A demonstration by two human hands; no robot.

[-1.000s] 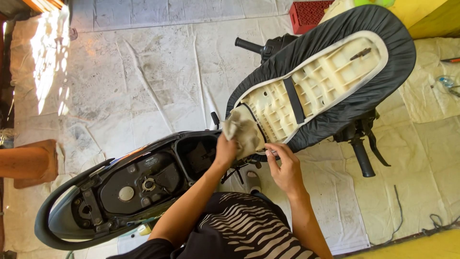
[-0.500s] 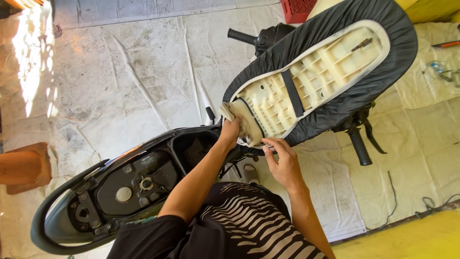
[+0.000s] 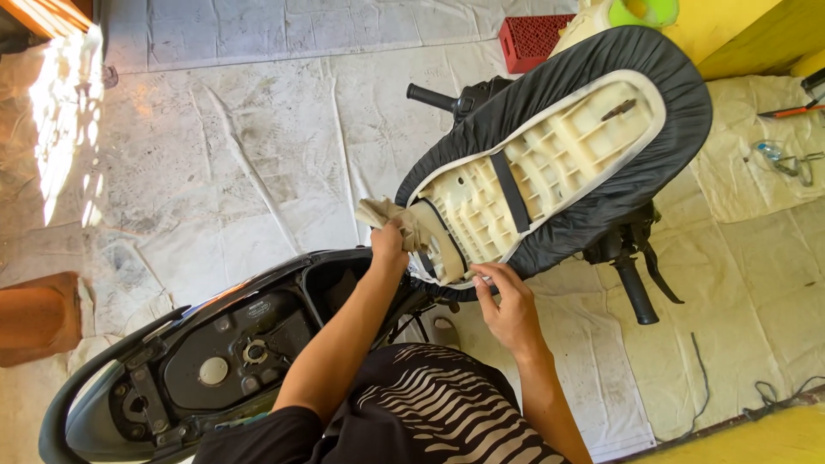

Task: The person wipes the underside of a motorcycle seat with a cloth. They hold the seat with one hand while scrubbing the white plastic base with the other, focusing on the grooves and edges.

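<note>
Nearest the camera, a striped black-and-tan garment point(image 3: 430, 412) covers the person's lap, and both bare forearms extend away from it. Left hand point(image 3: 389, 243): closed around a crumpled beige rag point(image 3: 387, 212), which it presses against the near end of the raised scooter seat point(image 3: 559, 163). Right hand point(image 3: 509, 302): fingers pinched on the lower edge of that seat, where the black cover meets the cream plastic underside. Seat: tipped up on its hinge so the ribbed cream base faces the camera, a black strap point(image 3: 511, 191) crossing it. Below and to the left, the open under-seat compartment point(image 3: 232, 352) of the scooter body shows a round fuel cap point(image 3: 212, 371). Beyond the seat, the handlebar grips point(image 3: 638, 296) project to either side. Farther off, a pale creased ground sheet point(image 3: 241, 146) covers the floor, with a red crate point(image 3: 537, 39) at the top edge and small tools point(image 3: 786, 159) lying on a cloth at far right.
</note>
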